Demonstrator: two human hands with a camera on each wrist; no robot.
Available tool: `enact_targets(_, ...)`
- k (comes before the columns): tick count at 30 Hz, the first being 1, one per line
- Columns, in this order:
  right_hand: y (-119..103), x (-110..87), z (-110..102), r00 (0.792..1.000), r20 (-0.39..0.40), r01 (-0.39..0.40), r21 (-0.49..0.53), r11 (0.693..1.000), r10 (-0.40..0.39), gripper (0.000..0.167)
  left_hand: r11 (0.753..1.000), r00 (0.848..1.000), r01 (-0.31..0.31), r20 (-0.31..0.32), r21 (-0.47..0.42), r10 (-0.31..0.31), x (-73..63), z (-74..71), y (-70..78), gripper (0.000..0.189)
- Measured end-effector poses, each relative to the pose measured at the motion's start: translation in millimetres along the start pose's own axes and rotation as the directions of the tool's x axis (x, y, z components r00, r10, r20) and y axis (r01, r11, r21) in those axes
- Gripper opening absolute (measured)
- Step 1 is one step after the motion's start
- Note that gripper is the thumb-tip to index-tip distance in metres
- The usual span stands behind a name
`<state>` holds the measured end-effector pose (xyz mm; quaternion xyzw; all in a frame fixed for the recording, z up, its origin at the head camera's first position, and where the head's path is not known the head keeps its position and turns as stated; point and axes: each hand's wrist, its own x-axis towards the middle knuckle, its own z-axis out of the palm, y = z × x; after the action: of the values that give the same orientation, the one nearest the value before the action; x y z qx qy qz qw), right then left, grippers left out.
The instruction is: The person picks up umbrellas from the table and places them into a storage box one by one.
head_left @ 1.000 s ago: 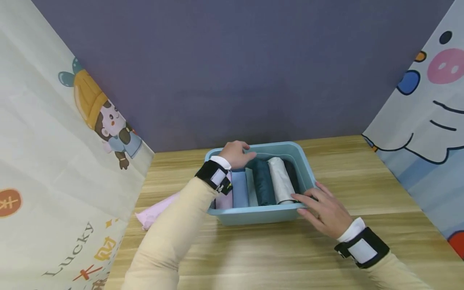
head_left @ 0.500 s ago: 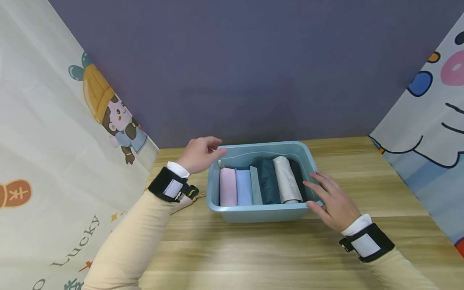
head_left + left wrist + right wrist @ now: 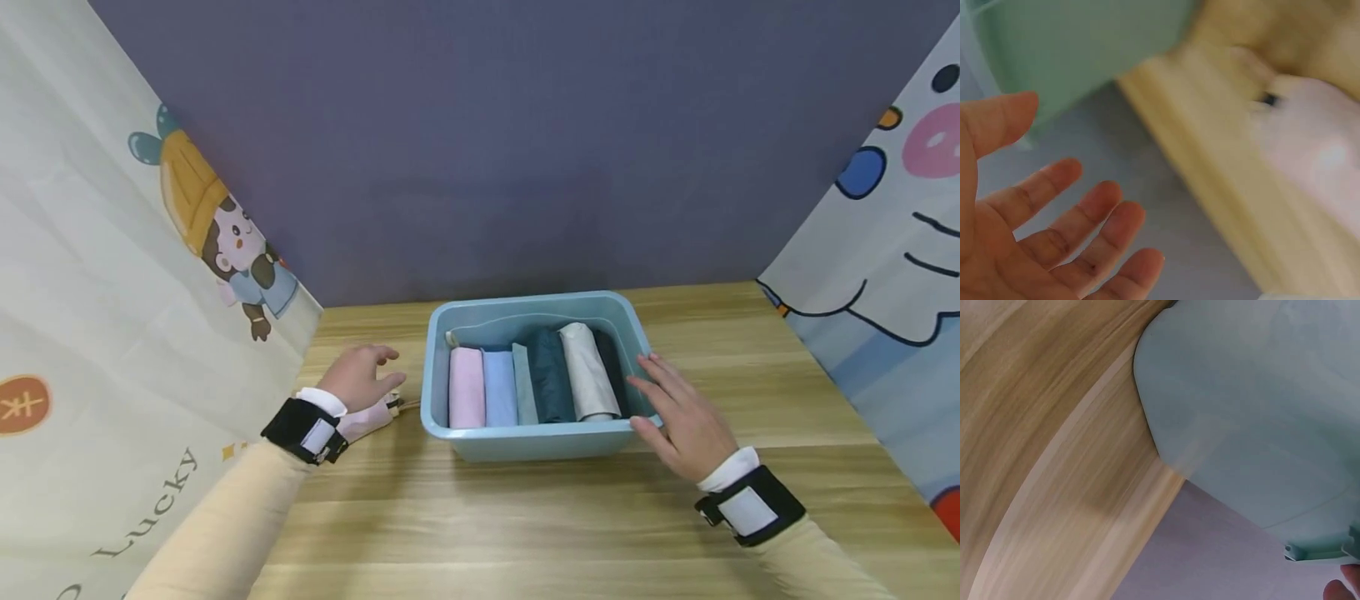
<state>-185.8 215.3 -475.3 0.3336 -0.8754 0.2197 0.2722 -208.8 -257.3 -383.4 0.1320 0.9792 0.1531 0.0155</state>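
Observation:
A light blue plastic bin (image 3: 536, 443) holds several rolled or folded fabric bundles standing side by side: a pink bundle (image 3: 467, 387), a blue bundle (image 3: 500, 389), a grey-green one, a dark teal bundle (image 3: 551, 375), a white bundle (image 3: 588, 371) and a black one. My right hand (image 3: 686, 421) rests its spread fingers on the bin's right rim near the front corner. Left of the bin, my left hand (image 3: 360, 377) hovers with relaxed fingers, holding nothing. Under it lies a pale pink cloth-covered thing (image 3: 1316, 137) with a black spot and a thin cord, partly hidden by the wrist.
The wooden table (image 3: 540, 525) carries the bin near its back edge. A dark purple-grey panel (image 3: 525, 150) rises behind. Printed cartoon curtains, a left one (image 3: 90, 250) and a right one (image 3: 900, 333), flank the table.
My left hand has moved from over the bin out to the left and down, above the pink thing. The right hand stays at the bin's right side, its fingers shifted slightly toward the rim.

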Motion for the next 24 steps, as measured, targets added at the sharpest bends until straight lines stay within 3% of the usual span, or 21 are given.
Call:
enact_targets(5,0,0.2,-1,1.000,0.003,-0.013,0.004,1.000,0.013,0.058,0.992,0.999,-0.001,0.038,0.123,-0.003,-9.9,28.8,-22.4,0.051)
enact_targets(10,0,0.1,-1,1.000,0.000,-0.019,-0.009,1.000,0.019,0.053,0.975,0.999,-0.026,0.047,0.219,0.016,-11.6,51.2,-34.6,0.061)
enact_targets(18,-1,-0.6,1,1.000,-0.004,-0.028,-0.009,1.000,0.028,0.056,0.952,0.994,0.010,0.100,0.306,-0.043,-12.8,72.0,-50.3,0.062)
enact_targets(24,-2,-0.5,0,0.999,0.017,-0.037,-0.005,0.999,0.037,0.047,0.952,0.990,0.008,0.130,0.305,-0.050,-13.9,83.8,-63.2,0.068)
